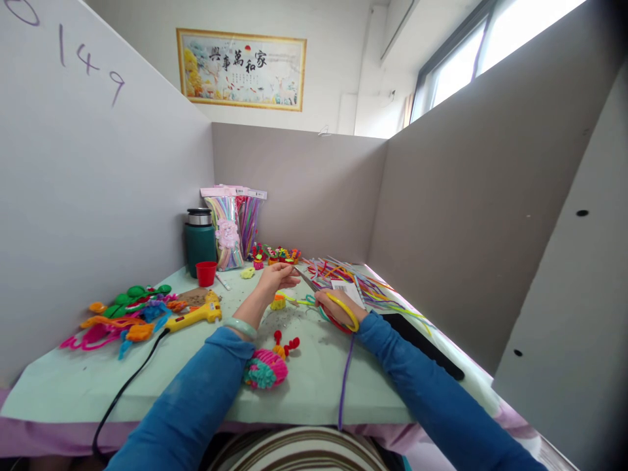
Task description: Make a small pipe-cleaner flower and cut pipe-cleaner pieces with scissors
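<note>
My right hand (338, 302) grips scissors (351, 315) with a yellow and red handle, the blades pointing up and left toward my other hand. A purple pipe cleaner (345, 386) hangs down below that hand to the table's front edge. My left hand (279, 280) is pinched closed at the scissor tips; what sits between its fingertips is too small to make out. Under the hands lies a small yellow and orange piece (278, 301). Nearer to me, between the forearms, rests a pink and teal fuzzy figure (266, 369) with red-tipped stalks.
On the left lie a yellow glue gun (196, 318) with a black cord and a pile of coloured pipe-cleaner shapes (132, 311). Behind stand a red cup (206, 273), a green bottle (200, 245) and bagged pipe cleaners (228, 229). Loose pipe cleaners (373, 284) and a black slab (424, 345) lie right.
</note>
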### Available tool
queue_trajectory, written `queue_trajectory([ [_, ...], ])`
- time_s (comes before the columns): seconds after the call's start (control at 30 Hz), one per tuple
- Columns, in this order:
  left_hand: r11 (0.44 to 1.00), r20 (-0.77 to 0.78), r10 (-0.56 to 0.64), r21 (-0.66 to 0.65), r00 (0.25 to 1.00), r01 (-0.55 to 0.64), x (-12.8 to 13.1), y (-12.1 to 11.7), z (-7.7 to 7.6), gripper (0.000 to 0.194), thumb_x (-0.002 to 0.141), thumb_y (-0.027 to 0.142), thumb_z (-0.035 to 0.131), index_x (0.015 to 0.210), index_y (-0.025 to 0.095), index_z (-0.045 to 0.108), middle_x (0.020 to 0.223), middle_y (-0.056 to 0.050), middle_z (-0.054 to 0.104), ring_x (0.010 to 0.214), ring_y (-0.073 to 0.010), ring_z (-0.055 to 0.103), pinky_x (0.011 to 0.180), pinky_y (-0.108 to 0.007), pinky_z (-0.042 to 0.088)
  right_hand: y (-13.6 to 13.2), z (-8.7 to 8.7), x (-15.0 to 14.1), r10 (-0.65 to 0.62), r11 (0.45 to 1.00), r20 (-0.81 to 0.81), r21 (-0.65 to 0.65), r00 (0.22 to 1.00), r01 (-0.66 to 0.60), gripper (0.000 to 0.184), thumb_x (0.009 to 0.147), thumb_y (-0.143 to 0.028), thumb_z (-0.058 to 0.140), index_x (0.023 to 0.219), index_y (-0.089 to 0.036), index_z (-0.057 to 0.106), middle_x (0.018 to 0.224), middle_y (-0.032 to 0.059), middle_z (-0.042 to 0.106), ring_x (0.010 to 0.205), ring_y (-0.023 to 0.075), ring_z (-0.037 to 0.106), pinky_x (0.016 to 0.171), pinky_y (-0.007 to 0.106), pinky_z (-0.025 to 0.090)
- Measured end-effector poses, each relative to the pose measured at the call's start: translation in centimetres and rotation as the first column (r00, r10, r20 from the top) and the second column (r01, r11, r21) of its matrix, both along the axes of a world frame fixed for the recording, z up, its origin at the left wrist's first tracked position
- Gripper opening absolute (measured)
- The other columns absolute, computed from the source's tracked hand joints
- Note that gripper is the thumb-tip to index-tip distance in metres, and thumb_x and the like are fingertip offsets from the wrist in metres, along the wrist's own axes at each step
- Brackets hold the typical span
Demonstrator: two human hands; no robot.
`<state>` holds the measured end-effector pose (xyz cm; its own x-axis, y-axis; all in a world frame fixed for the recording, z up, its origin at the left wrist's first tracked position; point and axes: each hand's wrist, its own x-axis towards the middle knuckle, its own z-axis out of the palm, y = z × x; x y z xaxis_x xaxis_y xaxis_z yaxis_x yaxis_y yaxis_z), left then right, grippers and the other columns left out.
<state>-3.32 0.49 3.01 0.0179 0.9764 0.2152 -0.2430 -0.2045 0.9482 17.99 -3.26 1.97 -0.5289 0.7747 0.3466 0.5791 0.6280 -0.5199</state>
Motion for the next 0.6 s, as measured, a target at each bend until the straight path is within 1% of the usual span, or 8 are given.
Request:
queue_trajectory([
  [0.1, 1.000, -0.001, 0.006, -0.004, 1.000, -0.006, -0.1, -0.1, 0.1, 0.017, 0.079, 0.025, 0.066, 0.085, 0.010, 0.060, 0.084, -0.013, 0.072, 0.060, -0.0167, 0.069, 0.061, -0.028, 0.054, 0.2, 0.0, 0.0, -0.025, 1.000, 0.000, 0.006, 1.000, 0.025, 0.038, 0.094, -0.041, 0.036, 0.074, -0.016, 0.057, 0.056, -0.0010, 0.051, 0.051, 0.0105, 0.047, 0.055, 0.023, 0.036],
  [0.17, 1.000, 0.003, 0.009, -0.006, 1.000, -0.009, -0.1, -0.3, 0.2, 0.017, 0.079, 0.025, 0.066, 0.085, 0.010, 0.060, 0.086, -0.014, 0.072, 0.060, -0.0165, 0.069, 0.061, -0.028, 0.055, 0.1, -0.1, 0.1, -0.018, 1.000, -0.017, -0.023, 1.000, 0.018, 0.039, 0.095, -0.042, 0.034, 0.075, -0.017, 0.057, 0.053, -0.0017, 0.050, 0.047, 0.0102, 0.045, 0.052, 0.023, 0.035],
  [0.3, 1.000, 0.010, 0.023, -0.014, 1.000, -0.022, -0.1, -0.5, 0.3, 0.016, 0.080, 0.024, 0.065, 0.085, 0.010, 0.060, 0.087, -0.014, 0.072, 0.060, -0.0162, 0.068, 0.059, -0.027, 0.054, -0.1, -0.8, 0.3, 0.055, 0.987, -0.122, -0.141, 0.991, -0.073, 0.050, 0.095, -0.054, 0.021, 0.084, -0.018, 0.055, 0.044, -0.0048, 0.042, 0.036, 0.0099, 0.038, 0.042, 0.022, 0.031],
  [0.4, 0.999, 0.011, 0.033, -0.018, 0.999, -0.033, -0.1, -0.4, 0.3, 0.015, 0.080, 0.024, 0.065, 0.085, 0.010, 0.060, 0.085, -0.013, 0.072, 0.059, -0.0164, 0.068, 0.059, -0.028, 0.055, -0.2, -1.2, 0.3, 0.100, 0.969, -0.188, -0.206, 0.977, -0.139, 0.057, 0.094, -0.060, 0.017, 0.089, -0.018, 0.055, 0.042, -0.0054, 0.042, 0.033, 0.0098, 0.038, 0.038, 0.022, 0.030],
  [0.5, 0.999, 0.010, 0.037, -0.016, 0.999, -0.037, -0.1, -0.4, 0.3, 0.015, 0.079, 0.024, 0.065, 0.084, 0.010, 0.060, 0.082, -0.012, 0.072, 0.059, -0.0168, 0.068, 0.059, -0.028, 0.055, 0.0, -1.2, 0.4, 0.131, 0.961, -0.175, -0.220, 0.976, -0.169, 0.060, 0.093, -0.062, 0.016, 0.088, -0.018, 0.057, 0.041, -0.0045, 0.044, 0.033, 0.0096, 0.040, 0.039, 0.022, 0.033],
  [0.6, 0.999, 0.009, 0.039, -0.013, 0.999, -0.039, -0.1, -0.3, 0.3, 0.019, 0.077, 0.027, 0.069, 0.084, 0.011, 0.060, 0.080, -0.011, 0.071, 0.058, -0.0168, 0.068, 0.059, -0.027, 0.055, 0.1, -1.1, 0.6, 0.130, 0.958, -0.161, -0.233, 0.978, -0.166, 0.063, 0.092, -0.064, 0.015, 0.087, -0.017, 0.059, 0.040, -0.0043, 0.045, 0.033, 0.0094, 0.040, 0.038, 0.021, 0.033],
])
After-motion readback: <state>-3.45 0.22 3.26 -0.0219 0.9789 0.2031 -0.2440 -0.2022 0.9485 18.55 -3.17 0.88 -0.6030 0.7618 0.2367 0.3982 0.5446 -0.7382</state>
